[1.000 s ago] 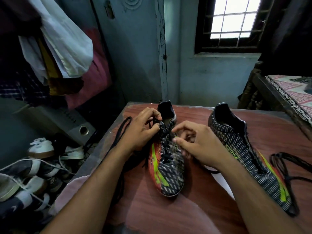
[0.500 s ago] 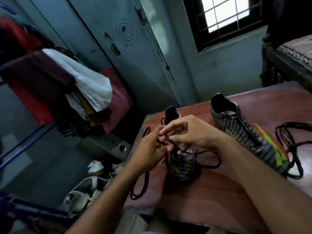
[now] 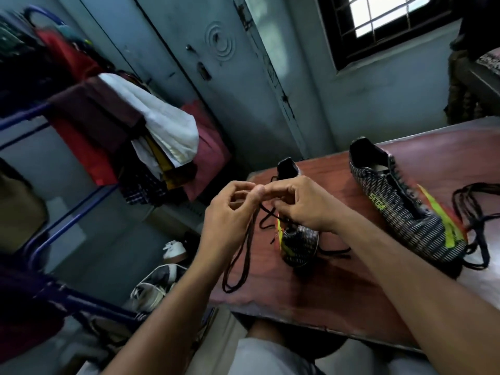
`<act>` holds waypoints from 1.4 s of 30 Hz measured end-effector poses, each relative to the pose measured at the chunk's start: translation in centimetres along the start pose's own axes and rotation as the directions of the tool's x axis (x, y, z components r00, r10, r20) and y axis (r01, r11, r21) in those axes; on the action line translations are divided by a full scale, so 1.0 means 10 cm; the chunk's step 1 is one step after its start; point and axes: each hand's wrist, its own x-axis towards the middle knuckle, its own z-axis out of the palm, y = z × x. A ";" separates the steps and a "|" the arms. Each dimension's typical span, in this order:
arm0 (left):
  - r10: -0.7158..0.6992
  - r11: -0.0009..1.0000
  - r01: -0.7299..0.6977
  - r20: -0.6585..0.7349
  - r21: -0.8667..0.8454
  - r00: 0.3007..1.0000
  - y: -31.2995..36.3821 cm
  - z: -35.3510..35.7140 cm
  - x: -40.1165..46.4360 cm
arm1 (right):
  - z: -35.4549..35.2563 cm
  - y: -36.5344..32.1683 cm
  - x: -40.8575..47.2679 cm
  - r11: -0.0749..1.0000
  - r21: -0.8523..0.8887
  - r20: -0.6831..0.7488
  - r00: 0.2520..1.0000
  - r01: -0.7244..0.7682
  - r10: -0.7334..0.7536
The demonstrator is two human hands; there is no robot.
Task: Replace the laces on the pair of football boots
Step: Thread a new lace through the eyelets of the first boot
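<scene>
Two black-and-white patterned football boots with neon yellow stripes lie on the brown table (image 3: pixel 311 288). The left boot (image 3: pixel 297 242) is partly hidden under my hands. My left hand (image 3: pixel 230 215) pinches a long black lace (image 3: pixel 238 255) that hangs in a loop over the table's left edge. My right hand (image 3: pixel 303 204) hovers over the left boot's lacing, its fingers curled and pinching the same lace near my left thumb. The right boot (image 3: pixel 405 209) lies unlaced further right. A loose bundle of black laces (image 3: pixel 476 212) sits beside it.
A clothes rack (image 3: pixel 40 125) with hanging garments (image 3: pixel 162 131) stands to the left, shoes (image 3: pixel 154 282) on the floor below it. A blue-grey door (image 3: pixel 216 77) and a barred window (image 3: pixel 392 20) are behind the table. A bed edge (image 3: pixel 484 66) is at far right.
The view has swung left and tilted. Both hands have lifted off the left boot's eyelets, drawing the black lace up and out to the left; more lace now hangs free.
</scene>
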 end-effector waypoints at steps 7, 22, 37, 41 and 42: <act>-0.285 0.825 0.422 0.370 -0.375 0.885 -0.16 -0.08 0.06 | 0.10 -0.02 -0.02 0.999 0.035 0.100 0.995 -0.022 0.018; 0.040 0.979 -0.024 0.076 -0.203 0.996 -0.50 0.12 0.07 | 0.08 0.09 -0.01 0.972 0.232 0.021 0.999 -0.040 0.036; 0.070 0.948 -0.032 0.109 -0.316 0.992 -0.30 0.16 0.06 | 0.03 -0.02 -0.03 0.909 0.415 0.156 0.988 -0.046 -0.020; -0.153 0.792 0.214 0.154 -0.572 0.976 -0.06 0.03 -0.01 | 0.06 0.03 0.02 0.950 0.311 0.021 0.999 0.031 -0.039; -0.210 0.718 0.301 0.217 -0.627 0.953 -0.02 -0.04 -0.02 | 0.06 0.05 0.03 0.968 0.243 -0.015 0.998 0.056 -0.054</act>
